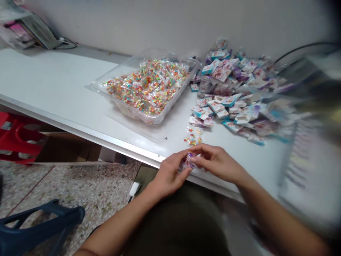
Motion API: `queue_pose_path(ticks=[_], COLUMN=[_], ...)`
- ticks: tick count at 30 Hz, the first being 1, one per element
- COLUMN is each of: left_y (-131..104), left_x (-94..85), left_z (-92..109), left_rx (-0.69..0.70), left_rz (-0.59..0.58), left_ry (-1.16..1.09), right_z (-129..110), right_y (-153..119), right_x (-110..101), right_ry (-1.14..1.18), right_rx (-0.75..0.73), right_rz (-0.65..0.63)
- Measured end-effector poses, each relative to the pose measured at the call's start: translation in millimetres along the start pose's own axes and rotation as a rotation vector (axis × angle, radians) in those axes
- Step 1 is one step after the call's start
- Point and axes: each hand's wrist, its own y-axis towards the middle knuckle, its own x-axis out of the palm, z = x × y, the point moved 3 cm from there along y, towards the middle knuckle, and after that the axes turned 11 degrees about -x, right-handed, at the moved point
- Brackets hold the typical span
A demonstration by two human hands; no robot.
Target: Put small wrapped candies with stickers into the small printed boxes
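Between my two hands, at the table's front edge, is a small purple-and-white printed box (186, 160). My left hand (170, 174) grips it from the left, thumb below and fingers above. From the right, the fingers of my right hand (215, 161) pinch its end; the fingers cover much of it. Just beyond lie a few small clear packets of coloured beads (193, 138). A clear plastic tray (156, 119) farther back is heaped with similar packets. Many small blue, purple and white boxes (217, 106) are piled to the right, some with open flaps.
The white table (53, 85) runs along a wall. A bag and other items (29, 32) stand at its far left, beside a cable. Below are a red stool (21, 138), a cardboard box (69, 147) and a dark blue stool (45, 224). The right side is blurred.
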Motion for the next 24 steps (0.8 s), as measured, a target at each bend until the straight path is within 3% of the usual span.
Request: queue_pose_path(ticks=[2, 6, 13, 24], left_y=[0, 1, 0, -1], left_x=[1.1, 0.3, 3.4, 7.2], left_z=[1, -3, -8, -11], left_rx=[0.030, 0.023, 0.030, 0.033], left_rz=[-0.010, -0.027, 0.020, 0.047], left_ry=[0.012, 0.004, -0.003, 0.114], right_z=[2, 9, 23, 30], right_y=[5, 7, 7, -2], right_x=[2, 3, 9, 25], right_ry=[0.050, 0.176, 0.407, 0.062], right_rx=[0.009, 0.015, 0.131, 0.072], right_rz=[-0.092, -0.119, 0.012, 0.238])
